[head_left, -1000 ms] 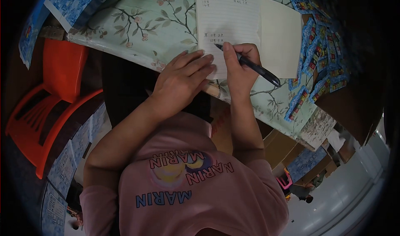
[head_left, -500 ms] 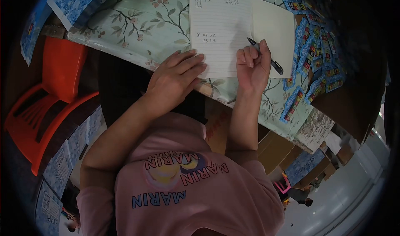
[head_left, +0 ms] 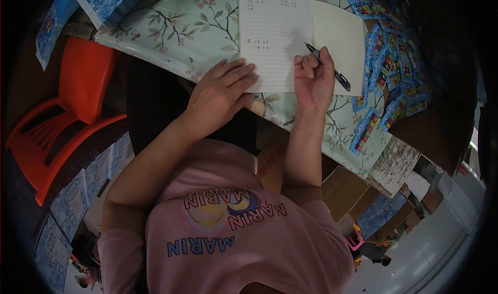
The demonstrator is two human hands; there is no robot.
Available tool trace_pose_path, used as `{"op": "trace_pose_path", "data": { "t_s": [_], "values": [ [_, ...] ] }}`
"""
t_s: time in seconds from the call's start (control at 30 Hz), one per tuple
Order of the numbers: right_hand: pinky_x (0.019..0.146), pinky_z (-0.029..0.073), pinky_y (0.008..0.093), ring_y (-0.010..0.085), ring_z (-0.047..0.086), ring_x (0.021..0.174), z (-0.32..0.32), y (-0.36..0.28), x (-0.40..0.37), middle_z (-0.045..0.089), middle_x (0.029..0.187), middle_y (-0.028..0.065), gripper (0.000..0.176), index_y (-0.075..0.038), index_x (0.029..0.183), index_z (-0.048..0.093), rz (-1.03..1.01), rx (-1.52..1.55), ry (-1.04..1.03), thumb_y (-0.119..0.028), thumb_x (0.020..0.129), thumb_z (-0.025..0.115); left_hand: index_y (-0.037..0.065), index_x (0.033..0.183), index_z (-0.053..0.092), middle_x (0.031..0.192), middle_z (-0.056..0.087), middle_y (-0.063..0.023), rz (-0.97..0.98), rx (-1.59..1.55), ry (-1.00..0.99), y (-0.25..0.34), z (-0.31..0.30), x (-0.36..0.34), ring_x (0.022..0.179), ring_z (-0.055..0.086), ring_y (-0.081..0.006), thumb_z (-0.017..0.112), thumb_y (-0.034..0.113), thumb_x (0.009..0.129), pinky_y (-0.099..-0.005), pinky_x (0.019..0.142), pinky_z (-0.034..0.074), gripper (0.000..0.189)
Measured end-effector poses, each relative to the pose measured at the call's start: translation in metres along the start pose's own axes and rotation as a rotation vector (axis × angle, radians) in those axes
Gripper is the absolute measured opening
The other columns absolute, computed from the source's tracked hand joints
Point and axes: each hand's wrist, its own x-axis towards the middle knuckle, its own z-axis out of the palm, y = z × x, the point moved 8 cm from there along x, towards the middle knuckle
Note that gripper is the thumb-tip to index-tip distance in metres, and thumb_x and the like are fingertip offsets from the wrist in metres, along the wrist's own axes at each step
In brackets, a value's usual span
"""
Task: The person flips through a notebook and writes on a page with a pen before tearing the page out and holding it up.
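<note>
My right hand [head_left: 315, 79] has its fingers curled round a black pen [head_left: 341, 80]. The pen slants across the fold of an open notebook [head_left: 275, 68], its tip up and to the left, above the lined page. Several short handwritten lines stand at the top and middle of that page; the facing page [head_left: 340, 29] shows no writing. My left hand [head_left: 223, 89] lies flat, fingers stretched, over the lower left corner of the notebook and the table edge. It holds nothing.
A flowered cloth covers the table [head_left: 176, 29]. Many small blue packets [head_left: 384, 66] lie heaped right of the notebook, beside a brown cardboard box [head_left: 441, 128]. Blue printed boxes [head_left: 106, 3] stand at the upper left, above an orange chair [head_left: 85, 81]. Two people show in the background.
The view has shifted slightly, so the table and chair sit a little differently in the frame. Both hands keep nearly the same pose, and the pen stays in my right hand.
</note>
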Motion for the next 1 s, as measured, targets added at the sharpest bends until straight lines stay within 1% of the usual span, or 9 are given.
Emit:
{"op": "trace_pose_path", "data": {
  "t_s": [0.07,0.27,0.5,0.57,0.6,0.67,0.7,0.77,1.0],
  "values": [
    [0.081,0.046,0.0328,0.0086,0.033,0.048,0.0,0.001,0.001,0.044,0.059,-0.0008,0.014,-0.009,0.078,0.054,0.006,0.005,-0.031,-0.014,0.09,0.059,0.006,0.108,0.062,0.122,0.057,-0.0067,-0.001,0.012,0.001,0.0,0.0,-0.001,0.118,0.05,-0.0253,0.071,0.01,0.071,-0.0416,0.1,0.039,0.038],
    [0.093,0.045,0.0369,0.0086,0.034,0.048,0.001,0.002,0.001,0.044,0.059,0.0001,0.014,-0.008,0.078,0.054,0.02,0.052,-0.02,-0.013,0.09,0.058,0.005,0.108,0.062,0.122,0.057,-0.0066,-0.017,0.012,0.009,0.002,-0.002,-0.006,0.116,0.051,-0.0253,0.07,0.009,0.072,-0.0412,0.101,0.039,0.037],
    [0.093,0.046,0.0372,0.009,0.037,0.049,0.002,0.005,0.0,0.047,0.061,0.0007,0.012,-0.007,0.079,0.054,0.02,0.07,0.0,-0.01,0.089,0.06,0.006,0.11,0.061,0.122,0.056,-0.0067,-0.048,0.06,0.024,0.004,-0.002,-0.01,0.113,0.053,-0.0259,0.069,0.009,0.073,-0.0413,0.1,0.04,0.037],
    [0.094,0.046,0.0356,0.009,0.043,0.056,0.007,0.0,-0.001,0.053,0.068,0.0027,0.007,-0.005,0.084,0.055,-0.095,-0.031,-0.038,-0.007,0.088,0.06,0.006,0.11,0.061,0.123,0.056,-0.0068,-0.054,0.069,0.036,0.004,-0.002,-0.011,0.112,0.053,-0.0261,0.068,0.009,0.074,-0.0415,0.1,0.04,0.037],
    [0.094,0.046,0.0356,0.009,0.043,0.056,0.011,0.002,-0.004,0.053,0.068,0.0027,0.007,-0.005,0.084,0.055,-0.093,-0.025,-0.045,-0.007,0.088,0.06,0.006,0.11,0.061,0.122,0.056,-0.007,-0.06,0.074,0.049,0.005,-0.002,-0.012,0.111,0.054,-0.0268,0.068,0.009,0.074,-0.0419,0.1,0.04,0.037],
    [0.074,0.045,0.0263,0.0102,0.05,0.062,0.027,-0.001,-0.011,0.054,0.073,0.0024,0.011,-0.003,0.089,0.054,-0.217,-0.221,-0.13,-0.005,0.085,0.064,0.006,0.11,0.061,0.122,0.056,-0.0072,-0.066,0.086,0.062,0.005,-0.001,-0.014,0.11,0.054,-0.0274,0.068,0.009,0.075,-0.0423,0.1,0.04,0.036],
    [0.074,0.045,0.0263,0.0102,0.05,0.062,0.027,0.002,-0.013,0.054,0.073,0.0024,0.011,-0.003,0.089,0.054,-0.216,-0.214,-0.134,-0.005,0.085,0.064,0.006,0.11,0.061,0.121,0.056,-0.0073,-0.07,0.081,0.076,0.004,0.0,-0.015,0.108,0.055,-0.028,0.068,0.009,0.075,-0.0426,0.1,0.04,0.035],
    [0.066,0.042,0.0237,0.0119,0.052,0.065,0.031,0.004,-0.017,0.055,0.077,0.005,0.014,0.001,0.093,0.054,-0.264,-0.371,-0.169,-0.006,0.085,0.064,0.007,0.11,0.061,0.12,0.057,-0.0073,-0.071,0.084,0.093,0.006,0.0,-0.017,0.107,0.056,-0.0287,0.068,0.01,0.076,-0.0429,0.1,0.04,0.035],
    [0.066,0.043,0.024,0.0116,0.053,0.067,0.031,0.009,-0.017,0.055,0.076,0.0058,0.015,0.001,0.095,0.054,-0.224,-0.399,-0.182,-0.006,0.085,0.063,0.007,0.108,0.061,0.117,0.057,-0.0077,-0.077,0.096,0.103,0.004,-0.001,-0.017,0.102,0.056,-0.0301,0.069,0.011,0.075,-0.0426,0.098,0.042,0.035]
  ]
}}
